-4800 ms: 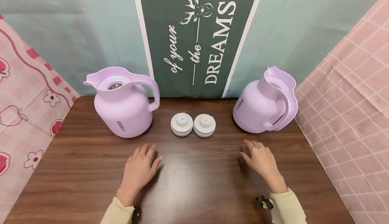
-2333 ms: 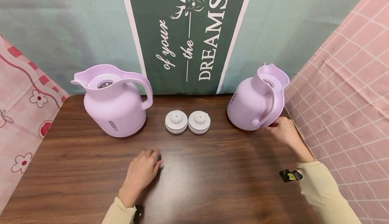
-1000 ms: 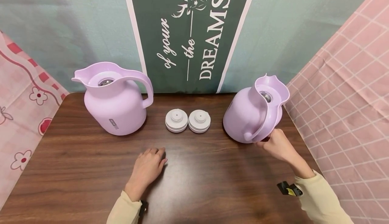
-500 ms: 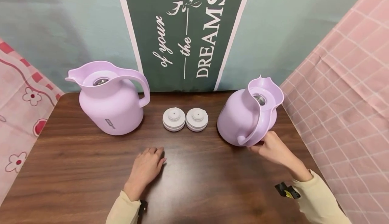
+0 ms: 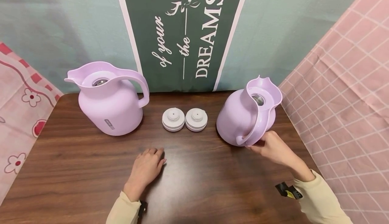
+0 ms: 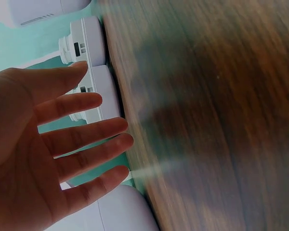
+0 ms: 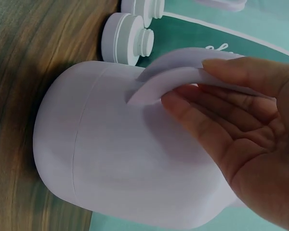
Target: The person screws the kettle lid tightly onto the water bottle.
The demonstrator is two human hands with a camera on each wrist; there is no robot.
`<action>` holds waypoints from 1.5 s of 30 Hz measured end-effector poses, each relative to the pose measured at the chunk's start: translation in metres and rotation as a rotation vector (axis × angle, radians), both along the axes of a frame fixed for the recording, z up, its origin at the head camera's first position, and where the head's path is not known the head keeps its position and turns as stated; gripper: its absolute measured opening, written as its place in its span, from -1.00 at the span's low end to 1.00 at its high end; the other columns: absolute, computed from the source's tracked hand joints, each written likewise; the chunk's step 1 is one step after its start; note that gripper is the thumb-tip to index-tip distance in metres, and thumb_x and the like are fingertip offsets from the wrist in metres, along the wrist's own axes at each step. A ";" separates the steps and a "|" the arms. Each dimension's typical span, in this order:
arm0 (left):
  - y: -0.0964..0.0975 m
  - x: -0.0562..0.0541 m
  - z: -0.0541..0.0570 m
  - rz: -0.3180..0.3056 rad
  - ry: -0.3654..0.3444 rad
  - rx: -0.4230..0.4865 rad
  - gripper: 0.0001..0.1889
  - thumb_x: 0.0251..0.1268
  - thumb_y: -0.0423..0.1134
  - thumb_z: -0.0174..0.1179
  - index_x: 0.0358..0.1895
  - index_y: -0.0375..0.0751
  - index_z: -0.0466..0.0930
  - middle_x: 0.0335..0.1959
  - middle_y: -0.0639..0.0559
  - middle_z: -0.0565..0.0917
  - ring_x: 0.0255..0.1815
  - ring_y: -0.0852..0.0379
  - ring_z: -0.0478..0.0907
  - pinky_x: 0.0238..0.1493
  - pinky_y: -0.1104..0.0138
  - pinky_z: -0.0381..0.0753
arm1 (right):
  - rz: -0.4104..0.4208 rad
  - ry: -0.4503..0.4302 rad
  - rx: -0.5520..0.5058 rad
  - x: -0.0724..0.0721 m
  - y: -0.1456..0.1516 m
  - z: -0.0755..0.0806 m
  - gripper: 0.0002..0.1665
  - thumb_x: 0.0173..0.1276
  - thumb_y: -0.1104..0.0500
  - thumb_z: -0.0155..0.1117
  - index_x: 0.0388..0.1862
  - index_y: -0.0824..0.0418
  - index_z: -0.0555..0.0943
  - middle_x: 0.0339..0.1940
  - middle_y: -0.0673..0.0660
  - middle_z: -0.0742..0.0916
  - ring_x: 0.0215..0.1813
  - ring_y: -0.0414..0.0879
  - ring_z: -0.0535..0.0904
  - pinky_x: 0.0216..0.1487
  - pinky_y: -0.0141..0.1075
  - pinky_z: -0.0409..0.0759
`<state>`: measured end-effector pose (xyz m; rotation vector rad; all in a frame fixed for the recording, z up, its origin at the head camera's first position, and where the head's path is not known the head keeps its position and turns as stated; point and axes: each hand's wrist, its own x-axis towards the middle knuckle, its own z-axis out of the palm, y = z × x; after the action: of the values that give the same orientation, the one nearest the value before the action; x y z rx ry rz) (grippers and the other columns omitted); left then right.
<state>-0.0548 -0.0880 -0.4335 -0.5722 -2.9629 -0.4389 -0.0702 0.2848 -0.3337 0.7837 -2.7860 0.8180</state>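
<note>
My right hand (image 5: 275,149) holds the lower part of the handle of the right lilac thermos jug (image 5: 235,119). In the right wrist view, thumb and fingers (image 7: 241,72) are on either side of that handle (image 7: 171,79). The jug is upright, its open mouth showing a metal inner neck. Relaxed, with fingers extended, my left hand (image 5: 146,166) rests low over the table and holds nothing. Beyond its fingertips, two round white lids (image 5: 173,118) (image 5: 196,118) sit side by side. A second lilac thermos jug (image 5: 110,109), also unlidded, stands at the left with its handle towards the lids.
A dark wood-grain table (image 5: 194,187) lies under everything. Behind it hangs a green cloth (image 5: 258,31) with white lettering. A pink patterned cloth (image 5: 18,133) borders the left side, a pink checked cloth (image 5: 343,82) the right side, near the right jug.
My right hand went from the table to the right jug's handle, and the jug was drawn nearer and turned slightly. Over the last half second both hands barely move. The lids stayed put.
</note>
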 end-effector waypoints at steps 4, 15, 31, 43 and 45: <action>0.000 0.001 0.000 0.003 0.000 0.005 -0.63 0.06 -0.19 0.28 -0.08 -0.33 0.58 -0.32 -0.16 0.59 -0.22 -0.12 0.51 -0.26 0.00 0.46 | 0.020 -0.008 0.014 0.000 0.001 -0.001 -0.72 -0.13 0.36 0.45 -0.41 0.11 0.63 -0.47 -0.15 0.65 -0.39 -0.34 0.49 -0.33 -0.48 0.44; 0.000 0.001 0.000 0.003 -0.012 0.005 -0.64 0.07 -0.18 0.28 -0.08 -0.31 0.58 -0.30 -0.16 0.59 -0.21 -0.12 0.51 -0.26 0.00 0.46 | 0.098 -0.055 -0.002 0.009 -0.005 0.001 -0.41 -0.21 0.34 0.52 -0.11 0.23 0.52 -0.17 0.07 0.64 -0.12 -0.15 0.52 -0.05 -0.53 0.36; -0.002 0.000 -0.002 -0.002 0.008 0.017 -0.66 0.06 -0.20 0.28 -0.10 -0.30 0.58 -0.32 -0.17 0.59 -0.22 -0.13 0.51 -0.26 0.00 0.46 | 0.224 -0.073 -0.008 0.020 -0.017 0.004 -0.33 -0.23 0.34 0.53 -0.05 0.25 0.47 -0.11 0.09 0.60 -0.05 -0.14 0.48 0.04 -0.56 0.26; -0.003 -0.001 -0.002 -0.007 -0.013 0.005 -0.65 0.08 -0.19 0.27 -0.07 -0.30 0.57 -0.29 -0.16 0.59 -0.19 -0.13 0.51 -0.22 -0.01 0.46 | 0.340 -0.149 -0.013 0.028 -0.027 0.009 -0.46 -0.13 0.33 0.49 -0.11 0.08 0.54 -0.12 0.03 0.61 -0.09 -0.15 0.50 -0.03 -0.40 0.41; -0.002 0.000 -0.002 -0.005 -0.016 0.006 -0.65 0.08 -0.19 0.27 -0.07 -0.29 0.57 -0.29 -0.16 0.59 -0.18 -0.13 0.50 -0.21 -0.01 0.46 | 0.371 -0.162 -0.020 0.029 -0.028 0.009 -0.47 -0.11 0.33 0.48 -0.11 0.06 0.54 -0.13 0.02 0.61 -0.10 -0.16 0.51 -0.06 -0.39 0.42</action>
<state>-0.0553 -0.0903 -0.4354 -0.5788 -2.9750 -0.4544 -0.0409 0.2566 -0.3247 1.3112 -2.8036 1.0039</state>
